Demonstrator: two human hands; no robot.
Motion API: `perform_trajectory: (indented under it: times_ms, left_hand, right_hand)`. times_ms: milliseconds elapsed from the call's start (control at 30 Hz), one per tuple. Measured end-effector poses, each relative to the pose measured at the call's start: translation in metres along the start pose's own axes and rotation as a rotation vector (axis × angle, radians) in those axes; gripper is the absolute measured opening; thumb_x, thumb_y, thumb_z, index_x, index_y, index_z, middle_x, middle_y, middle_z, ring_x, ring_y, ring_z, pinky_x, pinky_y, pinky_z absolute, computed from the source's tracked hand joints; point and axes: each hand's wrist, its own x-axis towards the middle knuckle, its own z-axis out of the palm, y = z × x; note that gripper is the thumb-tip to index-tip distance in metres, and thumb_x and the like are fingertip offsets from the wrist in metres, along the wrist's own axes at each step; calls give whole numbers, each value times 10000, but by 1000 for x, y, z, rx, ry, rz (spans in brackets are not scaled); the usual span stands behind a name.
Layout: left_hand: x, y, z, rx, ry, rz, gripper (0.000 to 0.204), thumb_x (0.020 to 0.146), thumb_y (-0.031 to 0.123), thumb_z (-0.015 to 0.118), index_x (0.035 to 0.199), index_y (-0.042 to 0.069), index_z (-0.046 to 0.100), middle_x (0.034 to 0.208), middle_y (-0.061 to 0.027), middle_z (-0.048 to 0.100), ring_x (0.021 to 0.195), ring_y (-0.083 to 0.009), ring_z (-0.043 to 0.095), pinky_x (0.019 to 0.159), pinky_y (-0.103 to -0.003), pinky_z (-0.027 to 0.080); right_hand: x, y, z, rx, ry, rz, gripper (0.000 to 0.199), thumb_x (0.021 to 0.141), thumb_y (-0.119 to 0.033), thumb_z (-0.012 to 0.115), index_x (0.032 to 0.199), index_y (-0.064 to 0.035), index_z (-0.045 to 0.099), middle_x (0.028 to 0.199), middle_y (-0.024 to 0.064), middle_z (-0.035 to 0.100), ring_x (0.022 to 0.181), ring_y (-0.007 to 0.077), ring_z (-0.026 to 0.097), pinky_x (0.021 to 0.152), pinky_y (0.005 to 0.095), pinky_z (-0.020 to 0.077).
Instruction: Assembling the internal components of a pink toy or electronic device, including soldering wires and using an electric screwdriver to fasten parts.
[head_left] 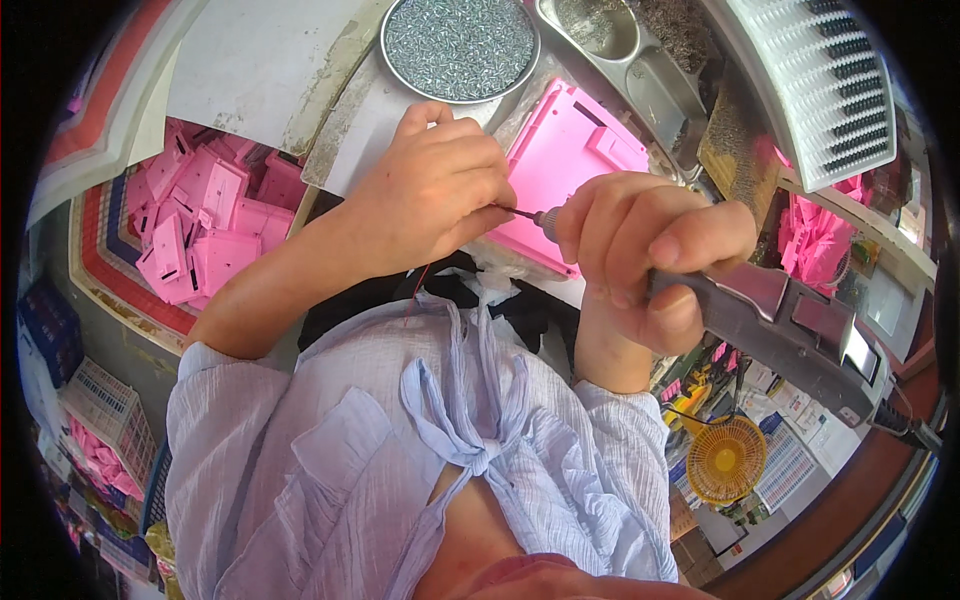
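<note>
The right hand (640,255) is wrapped tight around the grey handle of an electric screwdriver (790,330), its thin metal bit pointing left toward the other hand. The left hand (435,185) is curled almost closed, fingertips pinched at the tip of that bit; whether something small sits between them I cannot tell. Just beyond both hands, a flat pink plastic housing panel (570,150) lies on the pale work surface (390,120), its near edge hidden behind the knuckles. Farther off stands a round metal dish full of small silver screws (460,45), and to its right a steel tray with compartments (640,60). Well off to the left, a bin holds a heap of matching pink plastic parts (200,225). At the far right hangs a white slotted rack (820,85).
</note>
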Motion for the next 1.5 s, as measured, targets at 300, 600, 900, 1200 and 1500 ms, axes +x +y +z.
perform_trajectory:
  times_ms: [300, 600, 900, 1200, 1500]
  left_hand:
    - [4, -10, -9, -20, -157, 88, 394, 800, 141, 731, 1189, 89, 691, 1407, -84, 628, 1352, -260, 541, 1009, -498, 367]
    - [2, -5, 8, 88, -210, 26, 359, 819, 129, 702, 1177, 115, 713, 1358, -40, 667, 1330, -179, 564, 970, -453, 354]
    - [50, 27, 44, 57, -137, 153, 370, 801, 59, 666, 1169, 67, 705, 1298, -106, 661, 1219, -300, 599, 1028, -458, 415]
    - [59, 23, 73, 209, -207, 146, 315, 836, 129, 704, 1146, 76, 728, 1252, -88, 676, 1223, -285, 597, 1040, -462, 419]
    - [60, 23, 75, 253, -184, 155, 264, 842, 154, 709, 1101, 106, 728, 1212, -50, 688, 1182, -246, 611, 998, -432, 424]
  right_hand:
    - [-33, 17, 18, -111, 144, 114, 208, 872, -89, 773, 945, -22, 590, 680, 76, 595, 581, 220, 587, 610, 387, 532]
    - [-33, 41, 8, -374, -168, -67, 185, 826, 34, 707, 931, -3, 559, 650, 106, 602, 564, 238, 607, 574, 378, 537]
    - [-55, -64, -80, -250, 295, -244, 303, 1006, -198, 592, 1224, -4, 511, 611, 41, 485, 485, 157, 436, 496, 371, 428]
    - [-75, -24, -103, -381, 464, -142, 177, 977, -106, 556, 1139, -39, 535, 610, 41, 446, 517, 162, 440, 552, 386, 459]
    - [-76, -26, -94, -343, 390, -144, 145, 971, -99, 604, 1037, -28, 496, 595, 62, 475, 515, 166, 456, 535, 380, 457]
